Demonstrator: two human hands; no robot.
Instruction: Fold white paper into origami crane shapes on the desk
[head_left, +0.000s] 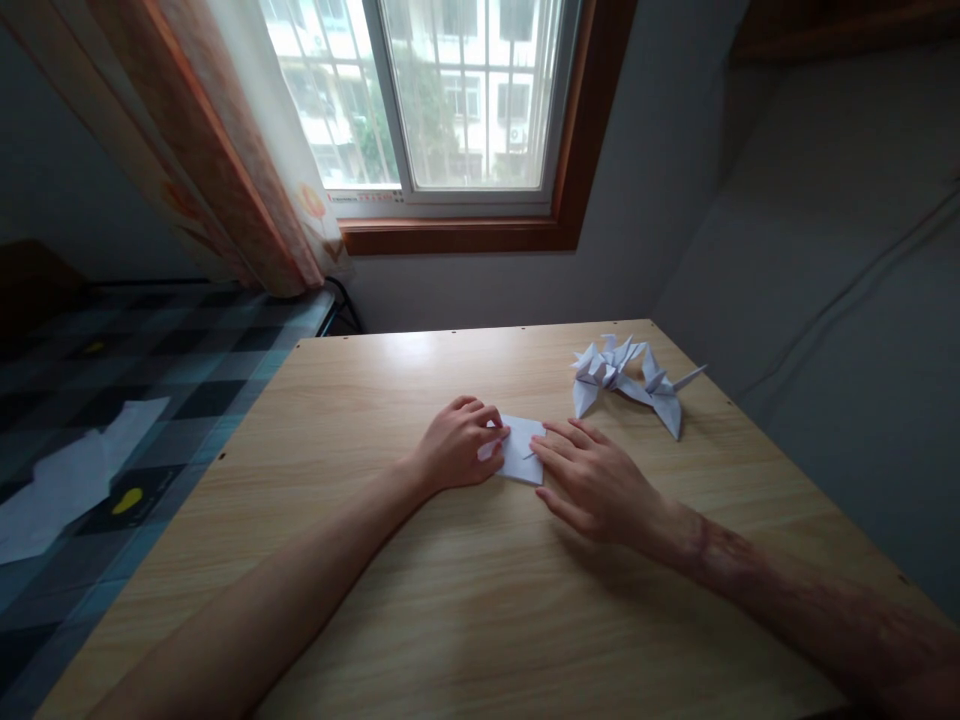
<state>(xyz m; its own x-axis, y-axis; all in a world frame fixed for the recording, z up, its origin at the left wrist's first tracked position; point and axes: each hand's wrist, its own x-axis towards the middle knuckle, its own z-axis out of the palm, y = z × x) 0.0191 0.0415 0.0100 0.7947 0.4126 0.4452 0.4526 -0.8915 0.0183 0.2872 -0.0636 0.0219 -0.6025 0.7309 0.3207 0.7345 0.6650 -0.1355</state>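
Note:
A small folded sheet of white paper (519,462) lies on the table between my hands. My left hand (463,445) is closed at its left edge, thumb and bent fingers gripping the paper there. From the other side my right hand (589,475) rests its outstretched fingertips on the right edge, with the thumb apart below. A short slit or raised fold shows on the paper near those fingers. Beyond my right hand sit several folded white paper cranes (606,368), grouped close together, with one crane (660,388) at their right side.
The light wooden table (360,400) spans the space below a window (472,100). To the left is a bed with a checked cover (217,340), and loose white sheets (67,490) lie on it. A curtain (247,150) hangs at the window's left.

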